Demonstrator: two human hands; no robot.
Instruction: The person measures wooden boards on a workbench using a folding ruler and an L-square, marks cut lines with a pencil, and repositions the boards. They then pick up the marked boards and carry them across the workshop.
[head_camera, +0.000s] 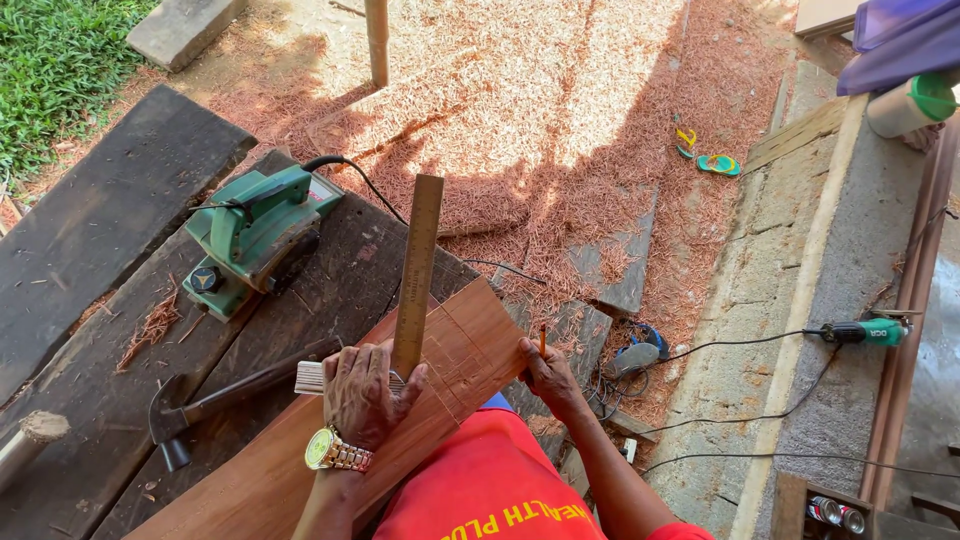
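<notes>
Fingers (372, 385) of our left hand (362, 395) lie spread and pressed flat over the lower end of the long brass-coloured metal ruler (416, 275), pinning it to the reddish-brown wooden board (300, 455) that slants across our lap. They are not curled around anything; they simply hold the ruler down, with the gold wristwatch (330, 450) just below. Our right hand (548, 378) has its fingers closed together on a short orange pencil (542, 338), whose tip we cannot see clearly; it sits at the right edge of the board, apart from the ruler.

We judge the main risk to be the ruler pivoting: it is held only at its near end, and most of its length runs out past the board's far edge, so a nudge from the pencil could swing it and spoil the line. The board itself rests on our lap and the dark weathered plank bench (110, 210), so it might rock under pressure.

Beside the left hand, a hammer with a dark wooden handle and black head (200, 408) lies on the bench, touching the board's edge. Farther off stands a green electric hand planer (255, 235), its black cord (370, 185) trailing away. Beyond, reddish wood shavings (560, 110) cover the ground, and a green angle grinder (868, 331) lies on the grey concrete ledge (800, 300) to the right.
</notes>
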